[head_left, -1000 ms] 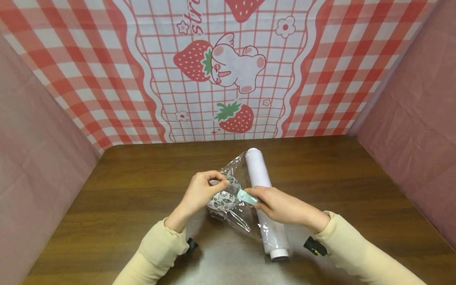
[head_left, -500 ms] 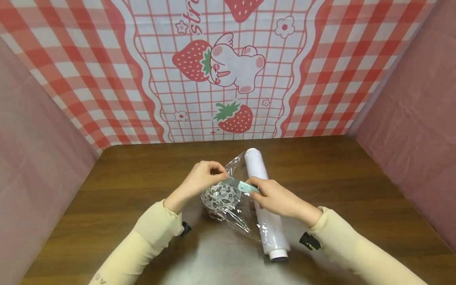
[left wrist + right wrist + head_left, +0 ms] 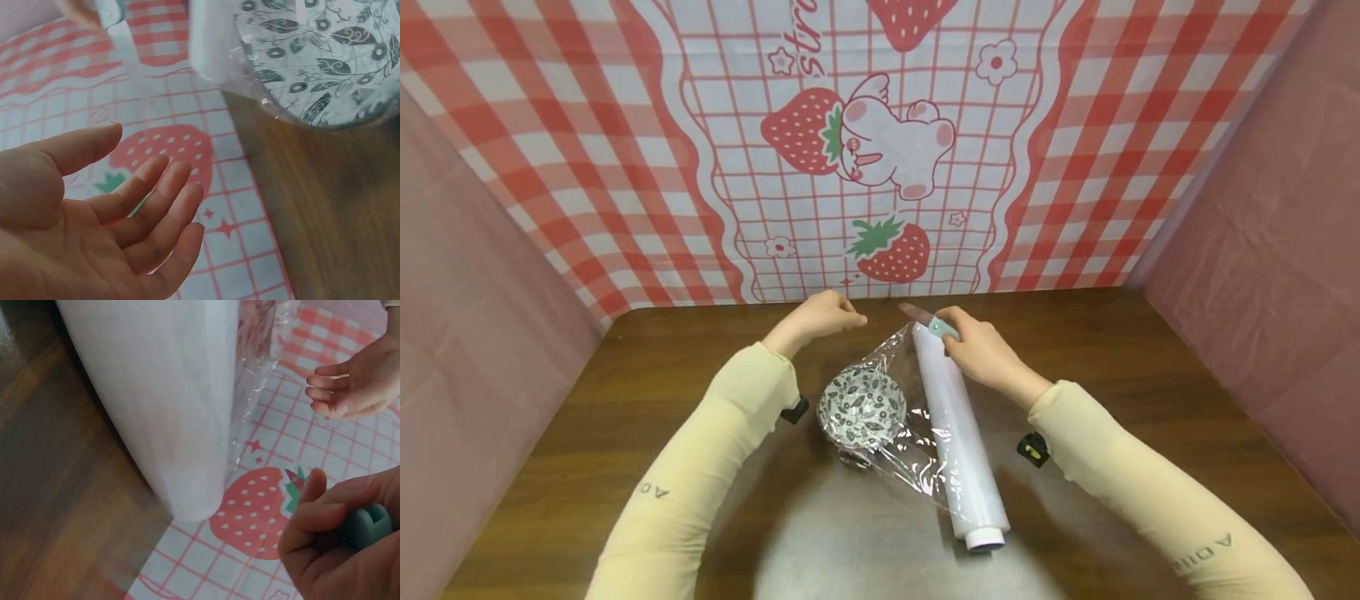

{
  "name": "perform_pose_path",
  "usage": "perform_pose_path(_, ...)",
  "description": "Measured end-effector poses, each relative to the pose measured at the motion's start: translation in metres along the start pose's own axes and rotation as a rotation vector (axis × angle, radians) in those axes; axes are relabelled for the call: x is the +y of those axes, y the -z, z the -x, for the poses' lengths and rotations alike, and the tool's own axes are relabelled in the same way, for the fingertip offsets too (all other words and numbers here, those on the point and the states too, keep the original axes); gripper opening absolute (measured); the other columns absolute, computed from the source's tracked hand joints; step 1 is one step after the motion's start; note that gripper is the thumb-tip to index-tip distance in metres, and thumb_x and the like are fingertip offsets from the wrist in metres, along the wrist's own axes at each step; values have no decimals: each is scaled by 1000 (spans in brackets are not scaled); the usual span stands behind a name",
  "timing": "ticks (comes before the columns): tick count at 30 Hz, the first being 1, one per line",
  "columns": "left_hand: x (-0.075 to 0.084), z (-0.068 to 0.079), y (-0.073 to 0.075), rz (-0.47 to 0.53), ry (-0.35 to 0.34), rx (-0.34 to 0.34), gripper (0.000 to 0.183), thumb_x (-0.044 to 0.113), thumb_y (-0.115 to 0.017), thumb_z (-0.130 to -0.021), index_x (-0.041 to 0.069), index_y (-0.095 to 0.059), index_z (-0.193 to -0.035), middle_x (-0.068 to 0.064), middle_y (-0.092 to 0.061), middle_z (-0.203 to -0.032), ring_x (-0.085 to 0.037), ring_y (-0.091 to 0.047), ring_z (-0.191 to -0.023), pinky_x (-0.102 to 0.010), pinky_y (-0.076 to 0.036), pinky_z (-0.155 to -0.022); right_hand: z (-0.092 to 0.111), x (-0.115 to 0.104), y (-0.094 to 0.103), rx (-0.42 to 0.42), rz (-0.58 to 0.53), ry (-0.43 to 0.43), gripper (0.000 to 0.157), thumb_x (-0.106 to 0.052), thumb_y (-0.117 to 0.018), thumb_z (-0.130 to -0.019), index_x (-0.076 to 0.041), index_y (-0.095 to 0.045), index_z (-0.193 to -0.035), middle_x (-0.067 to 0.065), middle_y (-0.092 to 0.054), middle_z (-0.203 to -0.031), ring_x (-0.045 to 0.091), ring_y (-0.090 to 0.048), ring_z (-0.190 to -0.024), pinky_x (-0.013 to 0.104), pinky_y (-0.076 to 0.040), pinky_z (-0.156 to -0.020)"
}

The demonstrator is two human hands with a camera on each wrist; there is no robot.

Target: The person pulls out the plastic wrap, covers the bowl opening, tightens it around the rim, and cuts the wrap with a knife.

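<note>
My right hand (image 3: 988,354) grips a small knife (image 3: 942,327) by its mint-green handle, near the far end of the plastic wrap roll (image 3: 962,437). Its blade points left and away from me. My left hand (image 3: 823,318) is in the air beyond the bowl; in the left wrist view its palm shows, with relaxed fingers and nothing held. The bowl (image 3: 861,408), white with dark leaves and flowers, sits left of the roll. Clear plastic wrap (image 3: 917,467) covers it and stretches across to the roll. In the right wrist view, the handle's end (image 3: 369,528) shows inside my curled fingers.
Everything stands on a brown wooden table (image 3: 647,417). A strawberry-print cloth (image 3: 887,167) hangs at the table's back edge, with pink cloth walls (image 3: 1247,208) on both sides.
My left hand has moved from above the bowl to farther back and left, its fingers now away from the knife. The knife and right hand have moved back to the roll's far end.
</note>
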State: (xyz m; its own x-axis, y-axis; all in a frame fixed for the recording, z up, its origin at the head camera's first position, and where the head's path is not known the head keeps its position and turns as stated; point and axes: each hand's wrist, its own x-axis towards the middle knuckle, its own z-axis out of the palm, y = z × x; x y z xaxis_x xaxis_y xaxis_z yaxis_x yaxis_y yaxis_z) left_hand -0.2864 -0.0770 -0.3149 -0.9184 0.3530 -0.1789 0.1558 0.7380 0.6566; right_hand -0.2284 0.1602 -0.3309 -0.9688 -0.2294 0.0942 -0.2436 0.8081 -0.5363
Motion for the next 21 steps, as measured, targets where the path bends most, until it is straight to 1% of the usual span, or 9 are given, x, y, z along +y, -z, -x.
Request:
perform_pose_path(6,12,-23,-15,-132,-21,-17,37,26,-58,-85,13,-48,-52,4,-45,-49,-7,-33,-46,-21,-33,-51,-10,1,-7,38,50,-91,39,-14,-41,-87,-6,-49,-124,20,-63,-106,33,-60,-87,46,-47,-72)
perform_pose_path(10,15,-39,-26,-186,-19,0,38,25,-60,-81,13,-47,-47,2,-52,-50,-10,-42,-49,-24,-40,-56,-13,-1,-12,33,67,-119,39,-13,-40,-87,-5,-49,-125,23,-60,-110,37,-60,-92,48,-47,-74)
perform_pose_path(11,7,-53,-33,-193,-43,13,38,28,-61,-79,12,-49,-47,1,-54,-51,-11,-44,-49,-25,-40,-55,-13,-1,-13,32,71,-122,40,-12,-39,-87,-4,-49,-125,23,-60,-110,38,-60,-93,48,-47,-74)
perform_pose_path(14,-7,-87,-52,-231,-24,-1,28,32,-62,-76,6,-62,-64,-7,-64,-72,-20,-57,-66,-31,-47,-66,-14,-2,-16,32,82,-129,40,-10,-39,-86,-3,-49,-124,25,-61,-108,39,-60,-90,48,-47,-72)
perform_pose_path(15,-11,-97,-58,-239,-19,-13,30,34,-63,-76,4,-65,-72,-9,-65,-79,-22,-58,-72,-33,-48,-70,-14,-2,-17,34,85,-128,40,-10,-40,-85,-3,-49,-124,25,-61,-107,39,-60,-89,48,-47,-72)
perform_pose_path(16,-9,-96,-61,-248,-17,-10,33,35,-62,-76,3,-66,-80,-9,-65,-85,-22,-58,-76,-34,-48,-72,-14,-2,-18,35,87,-126,40,-9,-40,-85,-2,-49,-123,26,-61,-107,39,-60,-88,48,-48,-71)
perform_pose_path(17,-16,-110,-68,-244,-34,3,38,37,-63,-75,1,-65,-85,-11,-64,-88,-23,-58,-77,-34,-48,-70,-14,-2,-19,37,91,-124,39,-8,-40,-84,-2,-49,-122,26,-61,-105,40,-60,-87,48,-47,-70)
perform_pose_path(19,-4,-103,-70,-236,12,-4,38,34,-63,-77,-1,-64,-93,-13,-63,-93,-25,-58,-81,-36,-48,-73,-13,-2,-21,43,101,-120,38,-8,-41,-84,-2,-50,-120,26,-62,-103,40,-60,-85,48,-47,-68)
perform_pose_path(21,10,-91,-69,-209,21,13,30,31,-63,-79,1,-62,-81,-10,-62,-80,-22,-56,-70,-34,-47,-64,-12,-2,-23,53,118,-111,37,-7,-42,-83,-3,-52,-119,26,-62,-102,40,-61,-84,49,-47,-67)
